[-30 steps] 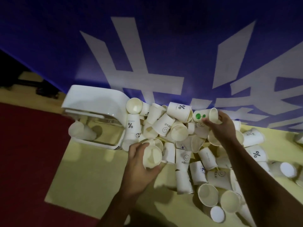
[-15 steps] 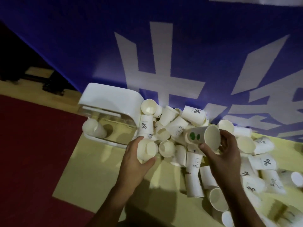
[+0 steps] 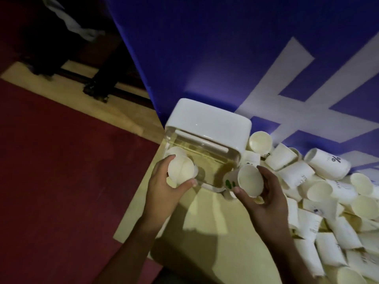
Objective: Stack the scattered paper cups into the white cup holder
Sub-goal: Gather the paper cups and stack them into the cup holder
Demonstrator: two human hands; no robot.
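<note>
Against the blue banner (image 3: 205, 48), on the yellow table (image 3: 215, 232): white cup holder (image 3: 211, 124) with clear front. Right of it — heap of paper cups (image 3: 328, 201), most lying on their sides. Left hand (image 3: 164, 187) grips plain cups (image 3: 181, 170) at the holder's left front, axis tilted. Right hand (image 3: 264, 203) grips green-marked cup (image 3: 244, 180), mouth toward the camera — base toward the holder.

Matt paper cups (image 3: 320, 203); glossy plastic cup holder (image 3: 207, 121).
</note>
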